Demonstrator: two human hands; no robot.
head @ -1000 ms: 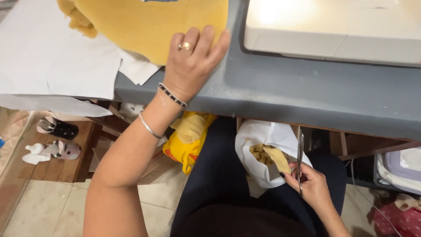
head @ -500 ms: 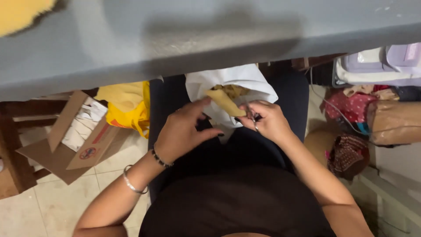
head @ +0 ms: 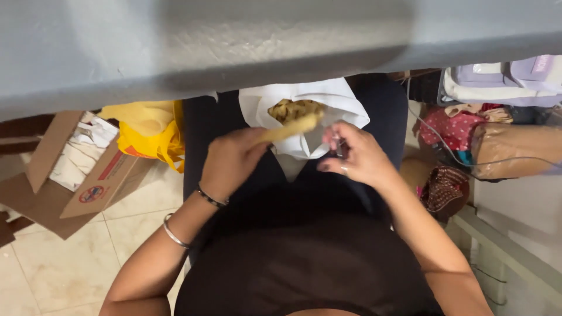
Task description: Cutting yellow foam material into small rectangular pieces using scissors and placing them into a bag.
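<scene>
My left hand [head: 231,161] pinches a narrow yellow fabric strip [head: 293,127] and holds it over my lap, below the table edge. My right hand [head: 358,157] is just right of the strip, curled around small metal scissors [head: 336,145] that are blurred and mostly hidden by the fingers. A white plastic bag [head: 345,102] lies open on my lap beyond both hands. It holds several yellow fabric scraps [head: 293,108]. There are bracelets on my left wrist and a ring on my right hand.
The grey table edge [head: 234,47] spans the top. On the tiled floor at left are a cardboard box [head: 88,175] of white cloth and a yellow bag [head: 149,131]. At right are red dotted fabric [head: 445,126], a brown woven bag [head: 442,187] and a cable.
My left hand has left the yellow cloth on the table and come down to my lap, where it took the yellow strip. The view tilted down from the tabletop to my lap.
</scene>
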